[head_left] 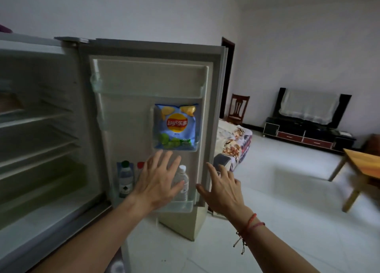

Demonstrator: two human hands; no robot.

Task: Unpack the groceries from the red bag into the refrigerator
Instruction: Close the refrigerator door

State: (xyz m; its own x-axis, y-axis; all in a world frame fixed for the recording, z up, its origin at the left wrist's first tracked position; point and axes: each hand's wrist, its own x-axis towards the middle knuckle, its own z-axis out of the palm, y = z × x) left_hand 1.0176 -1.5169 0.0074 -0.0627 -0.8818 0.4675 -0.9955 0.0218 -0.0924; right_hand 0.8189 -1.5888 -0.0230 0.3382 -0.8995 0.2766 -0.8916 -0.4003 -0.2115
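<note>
The refrigerator (51, 141) stands open on the left, its shelves dim. Its door (144, 83) swings out toward me. A blue Lay's chip bag (176, 126) sits upright in a small door pocket. In the lower door rack stand a green-capped bottle (125, 178), a red-capped bottle (140, 165) and a white-capped bottle (183, 182). My left hand (158, 180) is spread flat in front of the lower rack, holding nothing. My right hand (222, 188) reaches with straight fingers to the door's outer edge. The red bag is out of view.
A sofa with a flowered cover (234, 143) stands behind the door. A wooden chair (238, 110) is by the far wall, a covered TV on a black stand (308, 128) beyond it. A wooden table (362, 169) juts in at the right over white floor tiles.
</note>
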